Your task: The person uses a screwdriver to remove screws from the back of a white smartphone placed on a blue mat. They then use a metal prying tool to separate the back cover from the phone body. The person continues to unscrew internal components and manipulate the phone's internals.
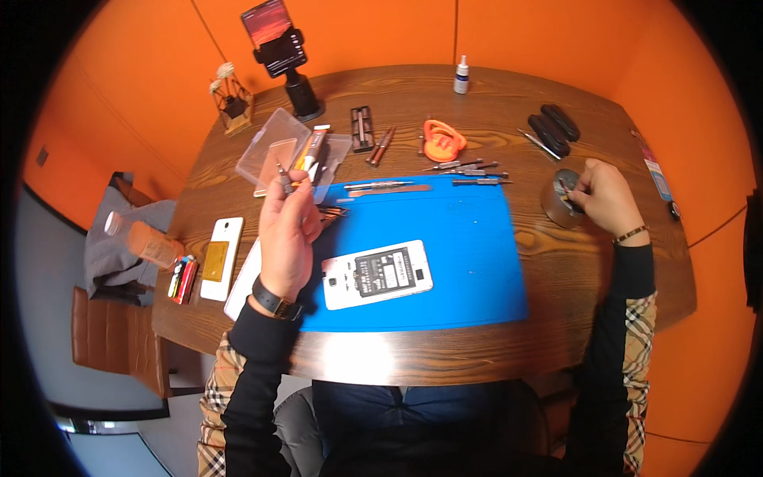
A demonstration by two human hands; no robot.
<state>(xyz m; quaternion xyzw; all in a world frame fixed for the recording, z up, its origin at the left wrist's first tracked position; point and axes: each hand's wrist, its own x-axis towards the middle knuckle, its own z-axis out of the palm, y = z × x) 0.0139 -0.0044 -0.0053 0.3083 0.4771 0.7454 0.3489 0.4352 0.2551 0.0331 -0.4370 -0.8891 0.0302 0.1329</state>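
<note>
My left hand (290, 215) is raised at the left side of the blue mat (469, 254), its fingers closed on a small screwdriver (283, 176) pointing up. My right hand (604, 199) reaches to a grey metal cylinder (560, 208) right of the mat, fingertips pinched at its top on something I cannot make out. A white phone with its back off (342, 294) lies on the mat, a black battery (381, 270) exposed. Several screwdrivers (477, 181) lie along the mat's far edge. A clear plastic case (266, 143) with packaged items sits behind my left hand.
The wooden table (556, 334) holds an orange suction tool (443, 139), black cases (548, 135), a white bottle (462, 75), a phone on a stand (298, 95), another white phone (230, 238) and a flower ornament (234, 103). A chair (115, 342) stands at the left.
</note>
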